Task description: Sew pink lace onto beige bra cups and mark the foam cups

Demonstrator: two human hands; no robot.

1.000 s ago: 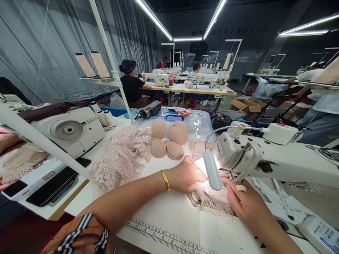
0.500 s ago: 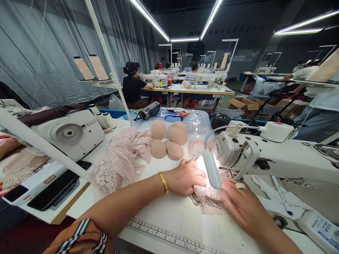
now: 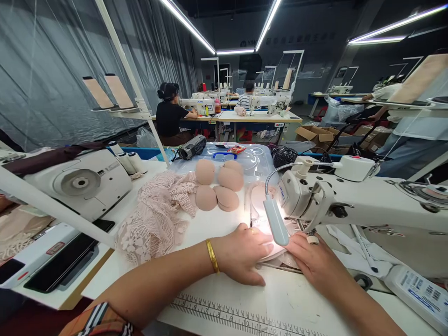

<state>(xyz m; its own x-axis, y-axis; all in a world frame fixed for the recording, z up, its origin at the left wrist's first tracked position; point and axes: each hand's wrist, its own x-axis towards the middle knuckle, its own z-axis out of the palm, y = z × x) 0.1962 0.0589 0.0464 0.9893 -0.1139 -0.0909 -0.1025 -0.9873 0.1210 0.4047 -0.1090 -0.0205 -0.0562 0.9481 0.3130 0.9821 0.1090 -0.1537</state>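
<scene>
My left hand (image 3: 243, 254), with a gold bracelet at the wrist, lies on pale pink fabric (image 3: 275, 252) at the sewing machine (image 3: 336, 196), its thumb and fingers spread. My right hand (image 3: 310, 254) rests beside the needle area, fingers close together at the fabric's right edge; whether they pinch it is hidden. A grey lamp (image 3: 276, 221) hangs over the fabric and lights it. Beyond my left hand sit several beige cups (image 3: 206, 198). Pink lace (image 3: 150, 219) lies heaped to their left.
A printed ruler scale (image 3: 241, 319) runs along the near table edge. Behind the cups is a clear plastic box (image 3: 252, 161). Another machine (image 3: 80, 182) stands left, near a thread stand pole (image 3: 135, 88). A person (image 3: 170, 114) sits further back.
The fabric under my hands has shifted and lies flatter, with the lace edge no longer showing in front. My left hand has opened wider. The whole view has moved slightly.
</scene>
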